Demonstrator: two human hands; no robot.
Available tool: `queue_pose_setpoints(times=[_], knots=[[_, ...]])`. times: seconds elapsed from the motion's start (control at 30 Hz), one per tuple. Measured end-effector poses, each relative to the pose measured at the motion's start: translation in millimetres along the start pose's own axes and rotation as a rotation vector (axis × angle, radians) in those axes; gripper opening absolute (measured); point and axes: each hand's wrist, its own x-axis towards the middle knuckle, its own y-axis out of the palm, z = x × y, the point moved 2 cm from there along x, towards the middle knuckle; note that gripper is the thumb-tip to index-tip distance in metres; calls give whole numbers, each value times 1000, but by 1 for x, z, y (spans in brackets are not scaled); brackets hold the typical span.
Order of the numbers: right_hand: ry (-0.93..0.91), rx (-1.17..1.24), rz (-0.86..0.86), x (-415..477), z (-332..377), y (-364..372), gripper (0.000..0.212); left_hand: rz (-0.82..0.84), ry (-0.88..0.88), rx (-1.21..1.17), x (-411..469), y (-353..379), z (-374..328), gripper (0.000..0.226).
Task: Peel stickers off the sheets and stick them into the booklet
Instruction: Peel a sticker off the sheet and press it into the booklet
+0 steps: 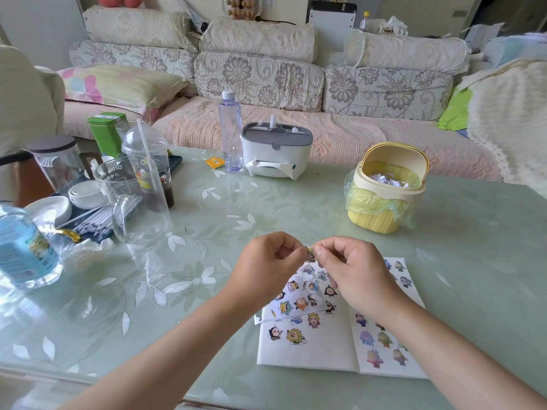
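Observation:
An open white booklet (310,350) lies on the table near the front edge, with cartoon stickers on both pages. A sticker sheet (299,294) lies crumpled over its upper left page, partly under my hands. Both hands are raised above the booklet. My left hand (266,261) and my right hand (352,270) both pinch one small sticker (310,252) between their fingertips. Whether backing paper is still attached to the sticker is too small to tell.
A yellow mini bin (384,190) with a plastic liner stands back right. A white tissue box (276,152) and a clear bottle (231,134) stand at the back centre. Cups, a glass jug (133,199), dishes and a water bottle (20,247) crowd the left side.

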Motion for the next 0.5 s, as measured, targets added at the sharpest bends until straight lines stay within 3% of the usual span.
queue_pose_setpoints(times=[0.1,0.23,0.3,0.5], knots=[[9,6,-37,0,0,1,20,-210,237,277,-3,-2,1,12],[7,8,-62,-1,-1,3,20,-310,509,501,-9,3,-3,13],[5,-3,-78,-1,-1,3,21,-289,476,477,-9,5,-3,10],[-80,-127,-117,-3,3,3,16,-65,5,65,-8,6,-6,13]])
